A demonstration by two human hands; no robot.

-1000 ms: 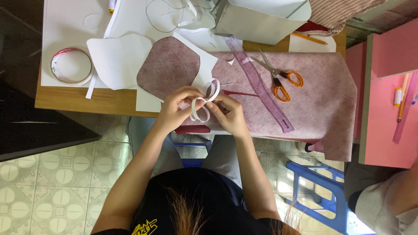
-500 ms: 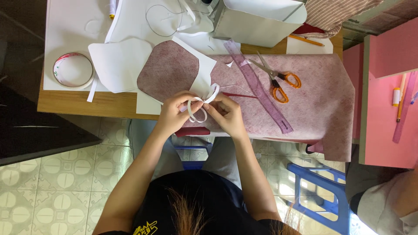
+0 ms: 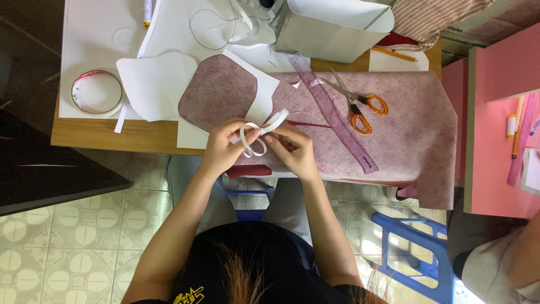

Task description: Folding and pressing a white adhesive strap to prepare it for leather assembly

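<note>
Both my hands meet over the near edge of the wooden table. My left hand and my right hand pinch a curled white strip between their fingertips. The strip loops below my fingers, and its free end rises to the upper right. Under my hands lies a mauve felt sheet, with a rounded mauve felt piece to its left. A thin red pencil rests on the felt just beyond my right hand.
Orange-handled scissors and a translucent purple ruler lie on the felt. A tape roll and white paper patterns sit at the left. A pink side table stands right, a blue stool below. Another person's sleeve shows at bottom right.
My hands have shifted slightly along the white strip, and the loop now hangs a little lower. Everything else on the table stays as it was.
</note>
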